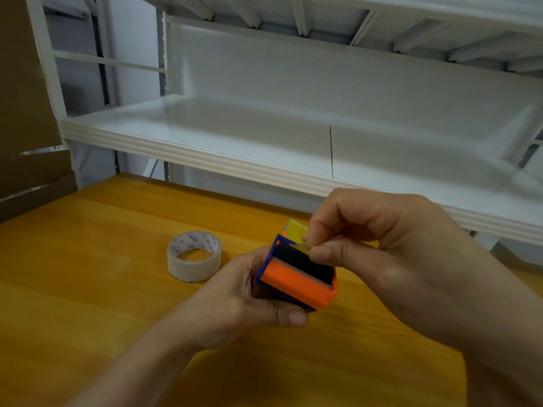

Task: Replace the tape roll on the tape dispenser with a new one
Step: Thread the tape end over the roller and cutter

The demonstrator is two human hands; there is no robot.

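Observation:
My left hand (235,298) grips an orange and blue tape dispenser (296,277) just above the wooden table (88,274), thumb under its near end. A black roller and a yellow part show on its top. My right hand (382,245) hovers over the dispenser, its thumb and forefinger pinched on a thin strip of tape end (302,245) at the dispenser's top. A roll of clear tape (194,256) with a printed core lies flat on the table, left of the dispenser and apart from both hands.
A white metal shelf (264,168) juts out over the far edge of the table, with another shelf level above it. Brown cardboard (26,113) stands at the left.

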